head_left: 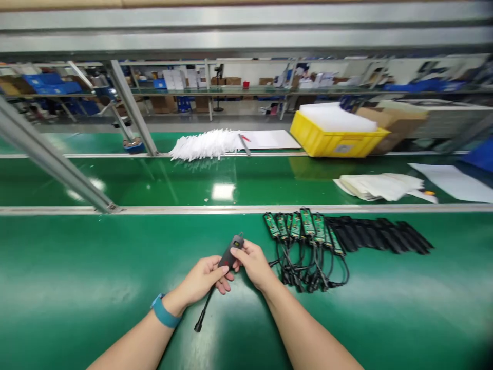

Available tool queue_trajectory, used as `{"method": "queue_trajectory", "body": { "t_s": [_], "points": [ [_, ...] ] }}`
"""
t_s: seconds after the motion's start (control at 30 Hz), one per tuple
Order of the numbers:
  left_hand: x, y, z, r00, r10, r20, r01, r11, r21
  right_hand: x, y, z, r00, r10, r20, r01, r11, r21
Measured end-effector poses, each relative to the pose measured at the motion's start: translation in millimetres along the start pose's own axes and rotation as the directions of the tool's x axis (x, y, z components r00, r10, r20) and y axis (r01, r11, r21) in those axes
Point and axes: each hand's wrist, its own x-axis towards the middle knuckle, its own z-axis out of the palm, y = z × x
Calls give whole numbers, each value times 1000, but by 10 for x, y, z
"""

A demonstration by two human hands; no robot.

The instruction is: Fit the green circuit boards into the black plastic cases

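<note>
Between my two hands is a small dark grey electronic device with a tiny display window, a red mark and a loop at its top end. My left hand pinches its lower end, thumb on the front face. Its upper side is gripped by my right hand, thumb near the window. A short black cable hangs from the bottom of the device and ends in a connector. To the right lie several green circuit boards in black half-cases with cables, and beside them a row of black case covers.
A metal rail runs across the green bench. Behind it are a pile of white strips, a yellow bin with white sheets, and white bags. A slanted metal post stands at left.
</note>
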Motion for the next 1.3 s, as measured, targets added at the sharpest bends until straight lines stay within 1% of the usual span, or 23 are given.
{"method": "queue_trajectory", "body": {
  "t_s": [0.07, 0.1, 0.17, 0.2, 0.27, 0.3, 0.37, 0.43, 0.47, 0.5, 0.53, 0.57, 0.63, 0.7, 0.77, 0.83, 0.87, 0.93, 0.97, 1.03, 1.1, 1.2, 1.3],
  "points": [
    [18, -1, -1, 1000, 26, -8, -25, 998, 54, 9, -13, 3, 1000, 6, -19, -5, 1000, 13],
    [29, -1, -1, 998, 52, -35, -49, 995, 92, 0, -43, -5, 999, 7, -37, -6, 1000, 14],
    [48, -8, 1, 983, 135, -126, -110, 976, 190, -72, -158, -68, 996, -9, -91, 9, 1000, 7],
    [53, -19, 2, 967, 184, -178, -136, 959, 249, -143, -235, -137, 992, -29, -122, 29, 1000, 0],
    [60, -58, 7, 924, 282, -259, -169, 907, 385, -357, -394, -383, 979, -79, -186, 74, 997, -30],
    [67, -85, 13, 902, 333, -274, -179, 868, 463, -493, -461, -566, 970, -101, -222, 90, 994, -58],
    [107, -143, 46, 862, 441, -251, -204, 754, 625, -795, -540, -1044, 937, -123, -328, 83, 987, -135],
    [208, -186, 120, 831, 526, -180, -234, 624, 745, -1102, -550, -1627, 866, -118, -487, -4, 970, -242],
    [284, -193, 175, 822, 549, -149, -244, 576, 780, -1244, -543, -1934, 801, -124, -586, -88, 943, -321],
    [376, -187, 242, 819, 560, -129, -247, 546, 800, -1373, -537, -2236, 716, -136, -685, -223, 886, -408],
    [479, -168, 319, 818, 563, -118, -246, 527, 813, -1486, -538, -2521, 614, -146, -776, -403, 787, -467],
    [589, -135, 405, 817, 567, -106, -245, 507, 826, -1583, -551, -2779, 546, -156, -823, -494, 733, -467],
    [811, -44, 587, 817, 574, -48, -247, 425, 871, -1724, -610, -3187, 458, -207, -864, -631, 609, -480],
    [1007, 52, 757, 826, 563, 43, -248, 294, 923, -1798, -695, -3437, 415, -257, -873, -696, 528, -486],
    [1160, 118, 883, 844, 527, 99, -226, 183, 957, -1801, -771, -3540, 392, -303, -868, -727, 476, -495],
    [1265, 141, 947, 858, 503, 103, -195, 133, 972, -1725, -818, -3527, 390, -394, -832, -740, 404, -538],
    [1299, 137, 957, 859, 502, 101, -187, 123, 975, -1655, -830, -3489, 405, -448, -797, -738, 354, -574],
    [1339, 111, 945, 851, 516, 96, -183, 121, 976, -1455, -832, -3373, 465, -521, -716, -715, 257, -651],
    [1347, 95, 931, 843, 531, 86, -179, 126, 976, -1333, -824, -3305, 504, -528, -684, -695, 222, -684],
    [1354, 64, 903, 820, 570, 42, -149, 143, 978, -1072, -797, -3171, 576, -489, -655, -654, 204, -728],
    [1357, 44, 882, 791, 612, -4, -119, 160, 980, -831, -764, -3057, 620, -451, -642, -634, 195, -749],
    [1367, 34, 855, 753, 656, -58, -115, 218, 969, -581, -732, -2944, 647, -416, -639, -635, 170, -754],
    [1371, 36, 806, 741, 658, -134, -141, 348, 927, -473, -737, -2904, 660, -383, -647, -642, 160, -750]
  ]
}}
